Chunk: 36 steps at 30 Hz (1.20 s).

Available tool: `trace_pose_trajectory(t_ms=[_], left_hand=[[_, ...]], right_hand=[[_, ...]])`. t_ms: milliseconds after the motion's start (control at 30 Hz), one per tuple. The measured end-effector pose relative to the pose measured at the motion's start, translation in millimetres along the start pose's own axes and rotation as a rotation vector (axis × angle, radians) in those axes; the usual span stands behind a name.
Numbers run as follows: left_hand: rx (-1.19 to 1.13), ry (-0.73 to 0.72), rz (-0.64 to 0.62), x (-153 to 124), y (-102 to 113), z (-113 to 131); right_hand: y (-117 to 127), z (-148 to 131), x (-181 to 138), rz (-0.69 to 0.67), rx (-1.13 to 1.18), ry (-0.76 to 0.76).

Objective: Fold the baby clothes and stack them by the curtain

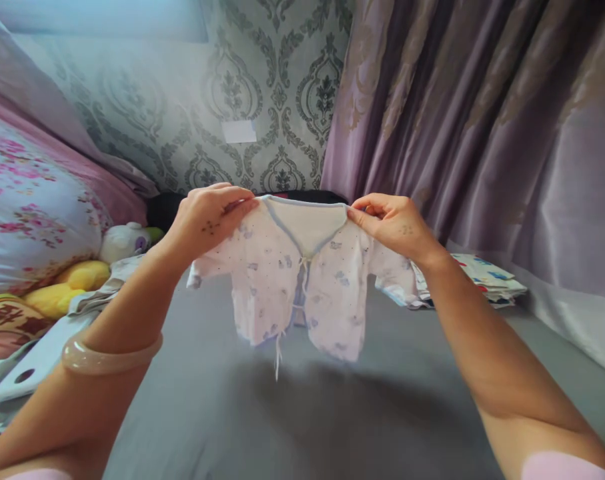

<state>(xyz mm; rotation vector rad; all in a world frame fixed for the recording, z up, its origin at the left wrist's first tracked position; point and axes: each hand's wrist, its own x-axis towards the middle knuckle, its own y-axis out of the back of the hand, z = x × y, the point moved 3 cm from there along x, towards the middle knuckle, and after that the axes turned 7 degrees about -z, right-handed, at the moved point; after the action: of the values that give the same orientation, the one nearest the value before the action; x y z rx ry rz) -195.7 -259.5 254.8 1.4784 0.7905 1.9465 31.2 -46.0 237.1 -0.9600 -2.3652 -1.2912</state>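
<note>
A small white baby shirt (267, 273) with pale blue prints and blue neck trim hangs upright in the air, its front facing me. My left hand (215, 210) pinches the shoulder at the left of the neckline. At the opposite shoulder, my right hand (395, 223) is closed on the cloth between thumb and fingers. Thin ties are knotted at the front, and one loose tie dangles below the hem. Both short sleeves droop outward beneath my hands. The lower front edges part slightly.
Below the shirt spreads a grey sheet (207, 413). Folded patterned cloths (492, 277) are stacked at the right, by the purple curtain (457, 120). Along the left lie a floral pillow (27, 207), a yellow plush toy (57, 293) and a white board with a hole (47, 353).
</note>
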Motion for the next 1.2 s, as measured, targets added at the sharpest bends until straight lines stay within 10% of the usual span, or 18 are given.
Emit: trace_pose_trajectory(t_ms=[233,433,1200], left_hand=[[-0.151,0.128,-0.681,-15.2,-122.1,-73.5],[-0.052,0.318,-0.721,-58.8,-214.0,-103.7],[0.029,0.318,-0.645,-41.1,-252.3,-139.3]], right_hand=[[-93.7,98.6,7.7,-0.443,-0.008,-0.197],[-162.8,149.3,-18.6,-0.546,-0.326,-0.296],[-211.0,197.7,22.2,-0.555,-0.305,-0.178]])
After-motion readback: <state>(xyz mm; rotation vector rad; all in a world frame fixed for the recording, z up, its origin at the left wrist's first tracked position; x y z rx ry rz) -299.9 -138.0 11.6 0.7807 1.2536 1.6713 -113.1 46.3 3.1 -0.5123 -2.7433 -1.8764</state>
